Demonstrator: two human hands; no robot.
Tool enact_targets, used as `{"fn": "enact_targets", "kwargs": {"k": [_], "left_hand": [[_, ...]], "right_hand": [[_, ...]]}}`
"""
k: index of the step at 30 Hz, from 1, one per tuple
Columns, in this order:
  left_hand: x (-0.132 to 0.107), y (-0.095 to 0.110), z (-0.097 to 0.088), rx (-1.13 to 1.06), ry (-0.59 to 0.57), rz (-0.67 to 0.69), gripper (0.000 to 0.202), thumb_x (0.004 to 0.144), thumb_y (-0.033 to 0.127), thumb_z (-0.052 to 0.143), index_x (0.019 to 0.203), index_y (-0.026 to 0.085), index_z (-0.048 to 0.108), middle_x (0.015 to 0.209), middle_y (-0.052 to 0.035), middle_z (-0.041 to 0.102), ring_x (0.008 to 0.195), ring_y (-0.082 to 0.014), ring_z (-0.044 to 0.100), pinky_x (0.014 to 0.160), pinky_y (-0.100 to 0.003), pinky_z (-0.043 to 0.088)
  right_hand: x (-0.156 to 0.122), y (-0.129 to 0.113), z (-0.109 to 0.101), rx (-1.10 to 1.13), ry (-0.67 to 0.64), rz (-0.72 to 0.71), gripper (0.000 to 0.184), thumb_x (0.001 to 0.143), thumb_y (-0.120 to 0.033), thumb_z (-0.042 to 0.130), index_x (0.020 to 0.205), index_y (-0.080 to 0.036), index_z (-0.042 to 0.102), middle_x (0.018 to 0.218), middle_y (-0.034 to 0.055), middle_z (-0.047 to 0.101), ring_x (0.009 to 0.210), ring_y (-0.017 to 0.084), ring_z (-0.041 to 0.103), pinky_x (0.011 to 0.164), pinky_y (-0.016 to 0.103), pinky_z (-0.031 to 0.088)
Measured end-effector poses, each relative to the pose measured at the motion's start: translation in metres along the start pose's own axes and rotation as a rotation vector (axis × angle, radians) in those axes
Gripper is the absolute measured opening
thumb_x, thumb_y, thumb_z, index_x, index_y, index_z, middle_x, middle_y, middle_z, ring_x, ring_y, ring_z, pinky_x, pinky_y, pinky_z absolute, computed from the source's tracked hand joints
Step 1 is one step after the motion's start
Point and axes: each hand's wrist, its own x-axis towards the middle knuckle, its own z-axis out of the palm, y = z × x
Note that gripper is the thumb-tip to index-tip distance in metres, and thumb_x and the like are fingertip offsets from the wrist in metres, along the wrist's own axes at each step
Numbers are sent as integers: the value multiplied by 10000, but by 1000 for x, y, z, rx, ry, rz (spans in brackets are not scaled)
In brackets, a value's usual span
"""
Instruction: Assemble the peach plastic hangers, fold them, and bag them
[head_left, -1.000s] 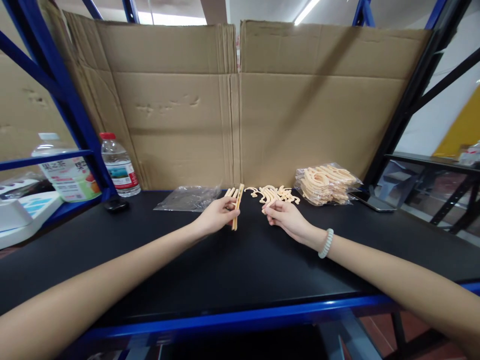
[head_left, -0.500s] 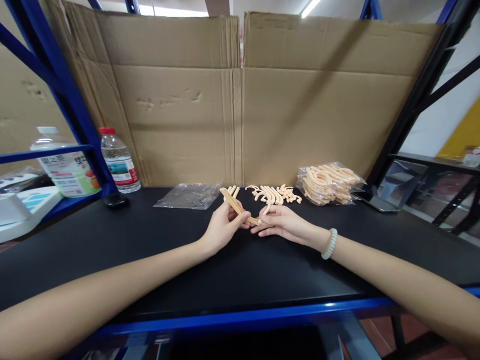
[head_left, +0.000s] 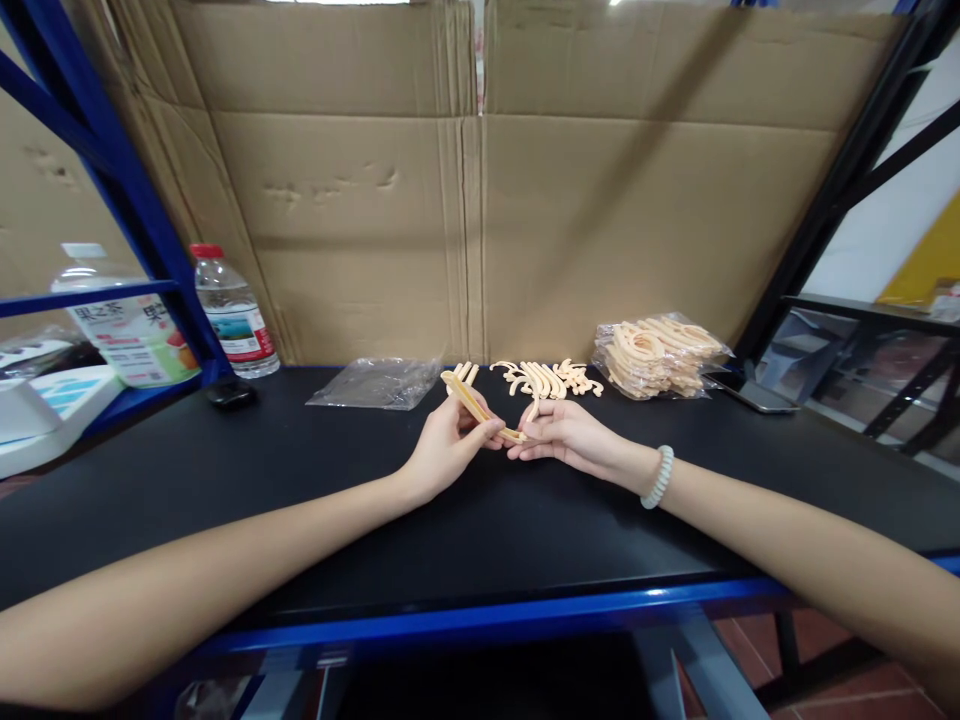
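My left hand (head_left: 444, 447) is closed on a small stack of peach plastic hooks (head_left: 472, 398), held slanted above the black shelf top (head_left: 315, 500). My right hand (head_left: 564, 438) meets it from the right, its fingers pinching one more peach hook (head_left: 531, 412) against the stack's lower end. Just behind the hands lies a loose row of the same peach hooks (head_left: 546, 378). A clear bag full of hooks (head_left: 654, 356) sits to the right of that row.
An empty clear plastic bag (head_left: 375, 383) lies behind my left hand. At the left stand a water bottle (head_left: 231, 318), a drink jug (head_left: 127, 322) and a small black object (head_left: 231, 394). A phone (head_left: 754, 395) lies at the right. Cardboard sheets (head_left: 480, 200) wall off the back.
My left hand turned the stack from near upright to slanted. My right hand came left from the loose row with a hook and now presses it to the stack. The view tilted down slightly.
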Motion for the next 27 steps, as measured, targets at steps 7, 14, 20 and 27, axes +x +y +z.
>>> {"fn": "enact_targets", "kwargs": {"k": [7,14,20,27], "left_hand": [[-5,1,5,-8,47,-39,294,745,300,687,862,169,451,773,-28,634,704,-214,696,621,-329,596],[-12,12,13,-37,148,-59,322,723,304,710,875,170,460,699,6,617,614,-168,667,571,-284,582],[-10,12,13,-104,205,-110,368,708,326,733,908,157,475,740,1,609,632,-156,665,592,-278,591],[-9,12,14,-145,158,-164,338,740,329,714,921,150,491,776,2,593,667,-130,642,586,-255,589]], "right_hand": [[-3,4,9,-115,101,-100,279,678,-311,768,724,-137,555,664,27,657,651,178,700,618,240,557],[-4,3,13,-89,136,-131,298,660,-323,775,733,-151,544,642,34,668,609,176,693,599,254,566],[-4,2,13,-60,136,-129,309,644,-323,790,719,-151,544,779,54,684,701,166,681,610,262,569],[-2,6,12,-140,160,-148,274,651,-339,792,743,-135,635,653,-12,568,525,63,513,444,174,463]]}}
